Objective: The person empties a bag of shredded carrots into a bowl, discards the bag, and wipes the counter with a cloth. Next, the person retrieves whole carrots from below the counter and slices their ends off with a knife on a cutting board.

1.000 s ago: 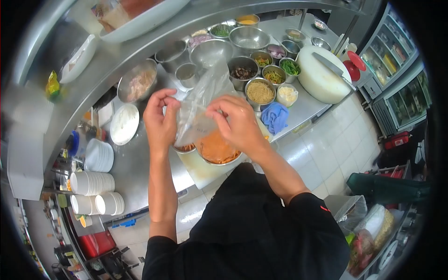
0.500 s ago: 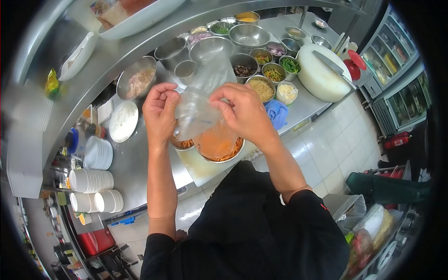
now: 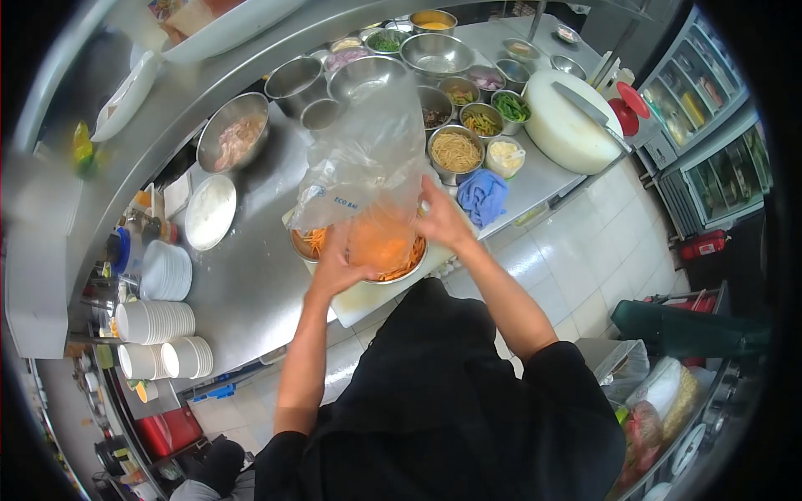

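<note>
A clear plastic bag (image 3: 368,159) with small blue print stands spread above a metal bowl of orange shreds (image 3: 409,260). Orange contents (image 3: 380,242) show in or through its lower part. My left hand (image 3: 337,265) is at the bag's lower left side, thumb stretched across its bottom, the other fingers partly hidden by the bag. On the right side, my right hand (image 3: 440,215) lies against the bag with its fingers apart. A second bowl of orange shreds (image 3: 311,240) sits just left, partly covered by the bag. Both bowls rest on a pale cutting board (image 3: 355,305).
Metal bowls of noodles (image 3: 456,152) and vegetables stand behind, near a blue cloth (image 3: 482,199). A knife (image 3: 585,102) lies on a round white block (image 3: 561,138). Left are a raw meat bowl (image 3: 234,138), a white plate (image 3: 210,213) and stacked containers (image 3: 154,323). A person's dark-covered part (image 3: 219,468) shows below.
Both hands have moved down from the bag's upper part to its lower sides, and the right hand's pinch has opened. The bag now stands wider. A person has come into view at lower left.
</note>
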The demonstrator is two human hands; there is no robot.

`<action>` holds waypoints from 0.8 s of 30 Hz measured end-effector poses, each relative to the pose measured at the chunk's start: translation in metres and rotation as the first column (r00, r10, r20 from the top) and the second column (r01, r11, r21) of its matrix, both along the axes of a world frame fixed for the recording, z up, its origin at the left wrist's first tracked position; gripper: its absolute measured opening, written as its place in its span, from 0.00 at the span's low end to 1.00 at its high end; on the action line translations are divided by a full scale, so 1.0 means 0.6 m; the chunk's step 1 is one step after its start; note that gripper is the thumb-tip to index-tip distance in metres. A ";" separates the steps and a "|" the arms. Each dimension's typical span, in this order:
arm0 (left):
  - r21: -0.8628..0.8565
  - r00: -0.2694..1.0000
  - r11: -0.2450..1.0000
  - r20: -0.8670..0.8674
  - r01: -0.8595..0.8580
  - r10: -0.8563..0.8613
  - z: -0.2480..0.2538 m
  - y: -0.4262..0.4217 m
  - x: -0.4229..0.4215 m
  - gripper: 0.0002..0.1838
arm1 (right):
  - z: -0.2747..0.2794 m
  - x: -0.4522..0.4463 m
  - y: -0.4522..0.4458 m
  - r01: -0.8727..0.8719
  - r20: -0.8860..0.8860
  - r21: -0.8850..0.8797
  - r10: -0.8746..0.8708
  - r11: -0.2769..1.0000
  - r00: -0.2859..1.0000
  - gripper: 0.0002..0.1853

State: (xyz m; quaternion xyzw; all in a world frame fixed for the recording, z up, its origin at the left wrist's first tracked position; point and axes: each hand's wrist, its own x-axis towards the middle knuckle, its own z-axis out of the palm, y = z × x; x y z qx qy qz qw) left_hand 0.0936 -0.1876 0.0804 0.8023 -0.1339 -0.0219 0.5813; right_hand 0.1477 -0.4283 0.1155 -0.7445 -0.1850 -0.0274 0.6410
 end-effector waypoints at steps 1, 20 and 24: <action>0.097 0.996 0.994 0.077 -0.049 0.041 0.009 -0.032 -0.009 0.47 | -0.003 -0.019 0.012 -0.084 0.049 -0.031 0.085 0.996 0.995 0.35; 0.118 1.000 0.993 -0.007 0.013 -0.012 -0.031 -0.071 0.006 0.38 | -0.031 -0.001 0.039 -0.119 0.179 -0.304 0.179 0.945 0.967 0.25; 0.210 0.979 0.956 0.039 -0.203 0.200 0.072 -0.066 0.021 0.31 | 0.058 0.035 0.061 -0.481 -0.324 -0.106 0.427 0.870 0.844 0.24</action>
